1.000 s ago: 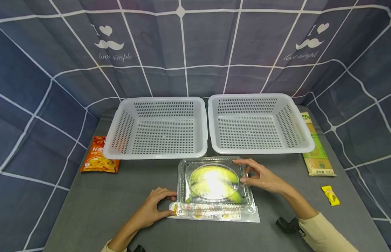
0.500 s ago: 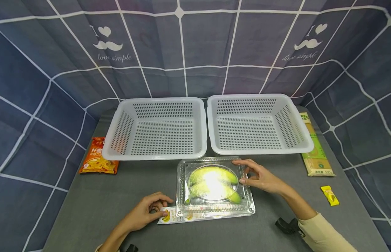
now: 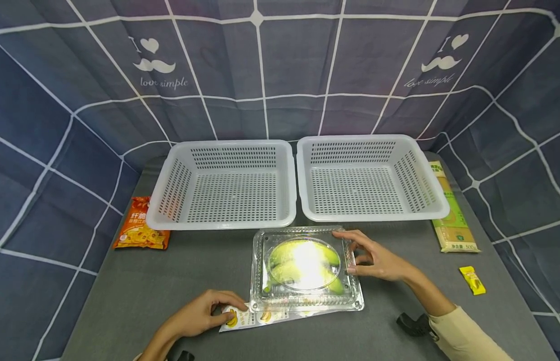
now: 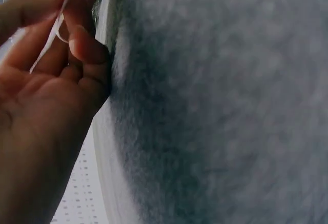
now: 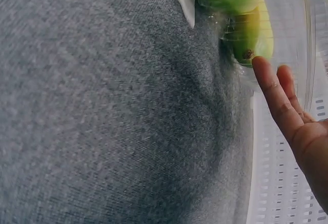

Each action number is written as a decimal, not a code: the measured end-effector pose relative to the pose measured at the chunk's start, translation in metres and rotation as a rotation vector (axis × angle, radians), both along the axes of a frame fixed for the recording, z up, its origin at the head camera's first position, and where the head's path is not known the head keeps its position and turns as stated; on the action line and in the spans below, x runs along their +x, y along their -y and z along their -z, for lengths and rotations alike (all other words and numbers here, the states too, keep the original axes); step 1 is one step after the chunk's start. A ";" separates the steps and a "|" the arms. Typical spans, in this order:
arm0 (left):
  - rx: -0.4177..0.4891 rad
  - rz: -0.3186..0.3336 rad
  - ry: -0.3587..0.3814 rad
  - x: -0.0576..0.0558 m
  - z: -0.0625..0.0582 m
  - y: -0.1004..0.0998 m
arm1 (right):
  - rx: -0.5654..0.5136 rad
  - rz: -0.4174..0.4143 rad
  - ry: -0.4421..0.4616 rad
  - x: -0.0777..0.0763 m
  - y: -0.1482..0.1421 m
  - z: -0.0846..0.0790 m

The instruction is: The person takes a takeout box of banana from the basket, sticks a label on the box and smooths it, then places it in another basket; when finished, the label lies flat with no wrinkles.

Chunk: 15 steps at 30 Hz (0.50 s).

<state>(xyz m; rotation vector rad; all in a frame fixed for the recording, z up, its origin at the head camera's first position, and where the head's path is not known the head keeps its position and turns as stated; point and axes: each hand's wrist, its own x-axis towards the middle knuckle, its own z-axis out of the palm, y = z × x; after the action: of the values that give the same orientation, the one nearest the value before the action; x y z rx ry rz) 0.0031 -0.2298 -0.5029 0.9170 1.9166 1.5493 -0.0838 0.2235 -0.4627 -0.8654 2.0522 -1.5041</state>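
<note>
A clear plastic clamshell box (image 3: 257, 271) lies on the table, with glare on its lid. Green-yellow bananas (image 5: 251, 34) with brown tips lie inside it. From under its near edge sticks out a white sheet (image 3: 255, 319) printed with bananas. My left hand (image 3: 198, 313) pinches the left corner of this sheet between thumb and fingers; in the left wrist view the hand (image 4: 51, 75) has a thin pale edge between its fingers. Against the box's right side rests my right hand (image 3: 375, 258), index finger near the far corner and thumb lower down, fingers fairly straight.
Two white perforated baskets, left (image 3: 235, 225) and right (image 3: 375, 217), stand behind the box. An orange snack bag (image 3: 142, 225) lies at left, a green-and-tan packet (image 3: 456, 225) and a small yellow wrapped piece (image 3: 473, 280) at right. A tiled-pattern cloth (image 3: 293, 65) hangs around the table.
My left hand has moved left and toward me, drawing the sheet's left end farther out from under the box and tilting it. The box has shifted slightly toward me; my right hand stays beside it.
</note>
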 end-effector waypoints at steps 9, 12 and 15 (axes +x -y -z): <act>0.043 0.140 0.128 0.002 -0.003 0.006 | -0.001 0.018 -0.004 0.001 -0.001 0.002; 0.046 0.154 0.128 0.002 -0.004 0.007 | 0.010 0.022 -0.041 0.001 -0.002 0.002; 0.081 0.175 0.101 0.002 -0.009 0.006 | 0.041 0.030 -0.083 0.001 -0.002 0.002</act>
<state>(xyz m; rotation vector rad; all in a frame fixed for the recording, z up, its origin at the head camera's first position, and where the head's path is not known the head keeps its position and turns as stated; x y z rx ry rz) 0.0052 -0.2363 -0.4942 0.9932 1.6671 1.5483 -0.0829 0.2259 -0.4649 -0.8991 2.1567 -1.4589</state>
